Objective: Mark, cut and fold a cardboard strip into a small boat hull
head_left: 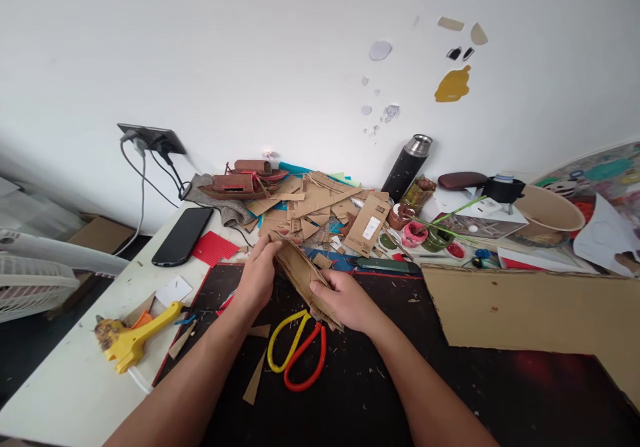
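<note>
Between my two hands is a long, narrow cardboard boat hull [299, 270] with raised sides, held tilted above the dark work mat [360, 380]. My left hand [260, 270] grips its far left end, fingers wrapped behind the edge. Nearer to me, my right hand [343, 300] pinches the other end with the thumb on the inner side. Scissors [300, 353] with one yellow and one red handle lie under the hull, their blades hidden. Small cardboard offcuts [255, 377] rest on the mat beside them.
A yellow hot glue gun [135, 340] and a black phone [183, 237] lie at left. Behind are finished model boats [235, 185], piled cardboard scraps [320, 200], a black thermos [407, 167], paint pots [415, 233] and a green cutter [387, 265]. A large cardboard sheet [530, 307] covers the right.
</note>
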A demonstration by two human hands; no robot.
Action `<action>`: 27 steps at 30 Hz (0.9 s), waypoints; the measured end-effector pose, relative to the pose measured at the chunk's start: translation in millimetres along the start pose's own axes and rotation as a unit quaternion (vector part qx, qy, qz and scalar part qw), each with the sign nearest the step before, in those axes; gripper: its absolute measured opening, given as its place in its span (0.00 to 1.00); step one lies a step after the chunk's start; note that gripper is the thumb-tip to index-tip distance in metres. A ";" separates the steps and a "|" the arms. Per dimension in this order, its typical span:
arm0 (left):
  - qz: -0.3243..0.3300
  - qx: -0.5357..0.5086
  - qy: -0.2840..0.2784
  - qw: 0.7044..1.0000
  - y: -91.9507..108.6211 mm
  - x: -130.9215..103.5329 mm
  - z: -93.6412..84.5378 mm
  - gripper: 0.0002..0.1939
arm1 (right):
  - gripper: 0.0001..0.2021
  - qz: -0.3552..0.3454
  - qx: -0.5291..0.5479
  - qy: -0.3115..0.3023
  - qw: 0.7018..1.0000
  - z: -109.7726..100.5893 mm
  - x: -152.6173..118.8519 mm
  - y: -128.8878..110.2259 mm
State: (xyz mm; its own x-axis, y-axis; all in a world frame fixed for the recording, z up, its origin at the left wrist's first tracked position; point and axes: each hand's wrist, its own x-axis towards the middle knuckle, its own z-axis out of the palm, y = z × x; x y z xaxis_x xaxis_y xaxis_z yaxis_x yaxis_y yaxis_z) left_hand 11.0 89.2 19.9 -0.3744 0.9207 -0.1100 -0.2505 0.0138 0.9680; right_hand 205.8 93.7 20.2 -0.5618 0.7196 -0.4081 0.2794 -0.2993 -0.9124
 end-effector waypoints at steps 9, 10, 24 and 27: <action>-0.013 -0.056 0.011 0.998 5.4 7.6 -5.6 0.17 | 0.12 -0.016 -0.026 -0.017 0.999 -0.6 -0.1 0.3; -0.016 -0.061 0.014 0.998 4.6 8.0 -6.0 0.16 | 0.12 -0.015 -0.030 -0.015 0.999 -0.9 -0.1 0.5; -0.038 -0.094 -0.012 0.995 4.1 -1.7 -1.6 0.27 | 0.16 -0.024 0.027 -0.051 0.998 -7.5 -3.0 2.0; -0.049 -0.118 -0.038 0.991 10.4 -4.8 1.8 0.27 | 0.20 -0.010 0.068 -0.070 0.995 -9.8 -3.4 1.2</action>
State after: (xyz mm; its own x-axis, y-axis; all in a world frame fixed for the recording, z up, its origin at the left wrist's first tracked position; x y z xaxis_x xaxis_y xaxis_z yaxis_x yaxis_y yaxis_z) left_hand 11.8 85.6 31.0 -0.2721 0.9462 -0.1750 -0.4880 0.0211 0.8726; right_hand 215.7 97.1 20.8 -0.6724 0.6344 -0.3813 0.1640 -0.3747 -0.9125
